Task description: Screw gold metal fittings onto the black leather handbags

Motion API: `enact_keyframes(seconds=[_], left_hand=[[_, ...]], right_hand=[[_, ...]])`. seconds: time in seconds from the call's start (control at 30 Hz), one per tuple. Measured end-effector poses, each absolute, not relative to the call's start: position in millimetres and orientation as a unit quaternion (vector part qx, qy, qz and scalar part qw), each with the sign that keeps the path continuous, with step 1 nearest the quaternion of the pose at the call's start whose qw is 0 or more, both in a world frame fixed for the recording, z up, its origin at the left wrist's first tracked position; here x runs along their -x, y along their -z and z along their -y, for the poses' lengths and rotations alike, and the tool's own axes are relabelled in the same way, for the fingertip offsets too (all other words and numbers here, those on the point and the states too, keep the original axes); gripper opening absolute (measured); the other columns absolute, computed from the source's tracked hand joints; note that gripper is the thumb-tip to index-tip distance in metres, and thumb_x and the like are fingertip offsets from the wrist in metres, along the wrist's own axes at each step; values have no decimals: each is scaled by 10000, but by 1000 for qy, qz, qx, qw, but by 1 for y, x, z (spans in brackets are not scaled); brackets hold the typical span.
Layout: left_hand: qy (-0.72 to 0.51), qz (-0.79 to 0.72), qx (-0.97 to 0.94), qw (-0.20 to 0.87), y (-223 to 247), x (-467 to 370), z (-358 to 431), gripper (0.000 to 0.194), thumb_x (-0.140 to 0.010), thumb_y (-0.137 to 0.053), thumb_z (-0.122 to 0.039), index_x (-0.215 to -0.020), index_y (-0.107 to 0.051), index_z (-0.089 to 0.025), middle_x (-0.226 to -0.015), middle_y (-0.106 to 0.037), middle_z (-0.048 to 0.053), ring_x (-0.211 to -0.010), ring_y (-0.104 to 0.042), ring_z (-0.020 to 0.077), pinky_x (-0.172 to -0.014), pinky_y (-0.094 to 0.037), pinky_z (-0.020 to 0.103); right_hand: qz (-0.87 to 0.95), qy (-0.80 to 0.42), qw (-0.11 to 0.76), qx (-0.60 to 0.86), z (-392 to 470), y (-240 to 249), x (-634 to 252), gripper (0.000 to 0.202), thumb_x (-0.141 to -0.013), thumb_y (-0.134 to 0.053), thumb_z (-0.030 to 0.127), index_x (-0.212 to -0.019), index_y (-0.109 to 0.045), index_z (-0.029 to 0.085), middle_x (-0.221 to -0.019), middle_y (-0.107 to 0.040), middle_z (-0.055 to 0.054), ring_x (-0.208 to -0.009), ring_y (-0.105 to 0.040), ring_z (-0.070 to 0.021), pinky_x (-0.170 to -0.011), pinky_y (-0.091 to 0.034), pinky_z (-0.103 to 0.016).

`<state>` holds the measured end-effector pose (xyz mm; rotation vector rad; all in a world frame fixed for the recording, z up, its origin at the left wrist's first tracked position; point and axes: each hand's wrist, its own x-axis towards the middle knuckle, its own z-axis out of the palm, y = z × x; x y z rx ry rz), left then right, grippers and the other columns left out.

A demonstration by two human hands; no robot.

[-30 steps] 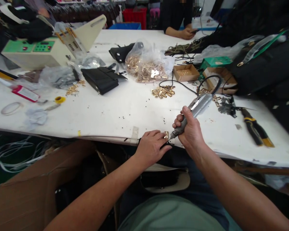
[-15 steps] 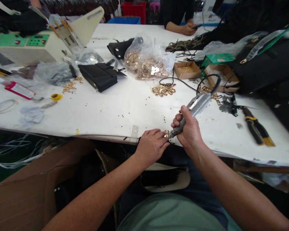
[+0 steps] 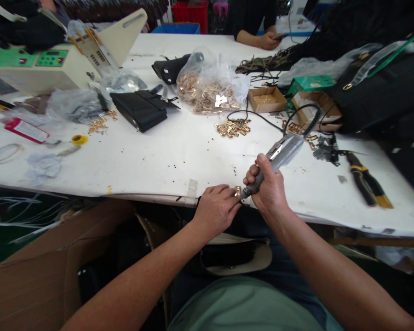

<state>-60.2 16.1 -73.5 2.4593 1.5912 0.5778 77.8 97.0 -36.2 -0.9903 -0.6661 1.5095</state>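
My right hand is wrapped round a grey electric screwdriver. The tool slants down to the left, its tip touching or very close to a small gold metal plate. At the table's front edge, my left hand lies palm down with its fingers closed on that plate. Dark material shows under these fingers, mostly hidden by the hand. Below, on my lap, hangs a dark bag with a cream edge, partly open. Whether the plate sits on this bag I cannot tell.
Loose gold plates lie before a clear bag of gold parts. A black bag is to the left, pliers to the right. The screwdriver's cable loops behind it. Across the table, a person's hands hold a phone.
The screwdriver and my right hand have shifted very slightly left and down. My left hand keeps its place on the plate. The whole view has moved a little.
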Motion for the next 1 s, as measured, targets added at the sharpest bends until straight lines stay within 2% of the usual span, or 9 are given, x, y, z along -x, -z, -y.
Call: enact_keyframes(seconds=[0.17,0.37,0.57,1.0], left_hand=[[-194,-533,-819,83,75,60,-16,248,-989,-579,-306,-1193,-705,-243,-1246,-715,52,-1227,-588,265,-986,-458,469],[-208,-528,-819,89,74,61,-16,335,-979,-597,-467,-1196,-709,-239,-1251,-718,63,-1220,-595,270,-990,-458,462],[-198,-531,-820,76,76,61,-17,246,-999,-584,-380,-1159,-718,-250,-1241,-728,34,-1209,-601,258,-969,-458,449],[-199,-532,-820,70,77,61,-17,233,-972,-632,-322,-1182,-708,-255,-1243,-727,35,-1206,-602,254,-951,-463,448]], right_hand=[[274,-645,578,418,-97,36,-78,459,-736,-836,514,-784,-475,235,-619,-467,87,-457,-463,-75,-452,-475,-220],[264,-651,582,410,-96,34,-79,450,-743,-842,502,-784,-487,228,-618,-475,85,-456,-467,-71,-445,-469,-214],[261,-649,586,409,-97,36,-78,437,-742,-846,492,-790,-502,227,-612,-486,85,-451,-475,-76,-434,-454,-215],[260,-638,601,406,-96,38,-79,429,-747,-843,494,-755,-518,216,-601,-499,80,-451,-478,-80,-447,-467,-224]])
